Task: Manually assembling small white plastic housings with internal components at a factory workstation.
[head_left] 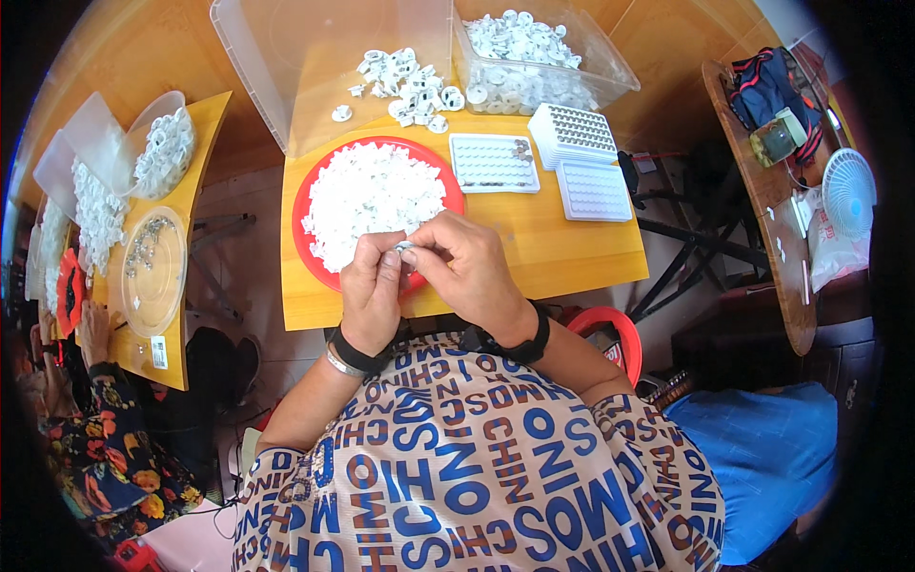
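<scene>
The left hand [372, 286] and the right hand [469, 262] meet over the near edge of a large round red tray [455, 187], each closed to a narrow pinch. Between their fingertips they hold one small white piece [403, 246], mostly covered by the fingers, so its exact shape cannot be told. Below and beyond the hands, the red tray carries a broad heap of small white plastic pieces [372, 195]. It rests on a yellow wooden counter [562, 259].

Just beside the red tray on its right lies a shallow white rectangular tray [481, 160] with rows of pockets, some holding dark parts along its far right and near edges. Farther right stands a stack of white rectangular trays [550, 150], its top one showing dark rows; another white pocketed tray [594, 194] sits close in front of it.

Beyond the red tray lies a loose pile of rounded white pieces with dark openings [405, 86]. To its right is a clear plastic bin [608, 80] filled with white pieces.

On the left, a co-worker's hand [93, 329] is near a clear round tray [129, 300] bearing small metallic bits, on a second yellow counter [202, 157].
</scene>
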Motion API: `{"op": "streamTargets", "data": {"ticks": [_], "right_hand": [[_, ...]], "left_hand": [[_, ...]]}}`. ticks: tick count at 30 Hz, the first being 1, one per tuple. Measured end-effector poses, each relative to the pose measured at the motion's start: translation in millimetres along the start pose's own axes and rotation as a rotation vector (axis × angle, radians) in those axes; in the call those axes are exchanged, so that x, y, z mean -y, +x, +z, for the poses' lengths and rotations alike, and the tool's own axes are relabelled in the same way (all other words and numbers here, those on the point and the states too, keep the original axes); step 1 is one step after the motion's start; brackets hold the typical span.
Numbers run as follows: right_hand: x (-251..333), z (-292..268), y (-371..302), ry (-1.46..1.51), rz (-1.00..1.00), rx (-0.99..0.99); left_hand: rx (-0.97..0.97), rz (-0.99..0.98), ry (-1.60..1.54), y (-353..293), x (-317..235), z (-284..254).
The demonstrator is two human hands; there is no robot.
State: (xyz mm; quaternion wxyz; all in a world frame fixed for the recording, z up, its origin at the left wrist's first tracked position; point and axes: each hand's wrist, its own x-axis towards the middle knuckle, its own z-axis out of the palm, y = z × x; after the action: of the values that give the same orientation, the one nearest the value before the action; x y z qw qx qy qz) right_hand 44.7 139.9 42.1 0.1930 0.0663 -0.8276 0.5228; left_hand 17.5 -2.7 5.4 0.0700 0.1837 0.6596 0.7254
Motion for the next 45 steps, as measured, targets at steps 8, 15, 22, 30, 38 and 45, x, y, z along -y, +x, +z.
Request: {"op": "streamTargets", "data": {"ticks": [8,15,22,30,38,45], "right_hand": [[-3,2,-2,0.034,-0.02,-0.018],[-12,5,-1,0.165,0.172,-0.017],[-13,7,-2,0.32,0.255,0.044],[-14,3,-2,0.321,0.307,0.061],[-18,6,-2,0.273,0.327,0.035],[-26,11,-3,0.494,0.41,-0.019]], "left_hand": [[0.028,0.072,0.082,-1,2,-1],[0.035,-0.16,-0.095,3,-8,0],[0.046,-0.282,-0.34,6,-5,-2],[0.126,-0.282,-0.31,5,-9,-2],[0.092,-0.344,-0.348,4,-10,0],[0.098,-0.341,-0.37,5,-4,-3]]}}
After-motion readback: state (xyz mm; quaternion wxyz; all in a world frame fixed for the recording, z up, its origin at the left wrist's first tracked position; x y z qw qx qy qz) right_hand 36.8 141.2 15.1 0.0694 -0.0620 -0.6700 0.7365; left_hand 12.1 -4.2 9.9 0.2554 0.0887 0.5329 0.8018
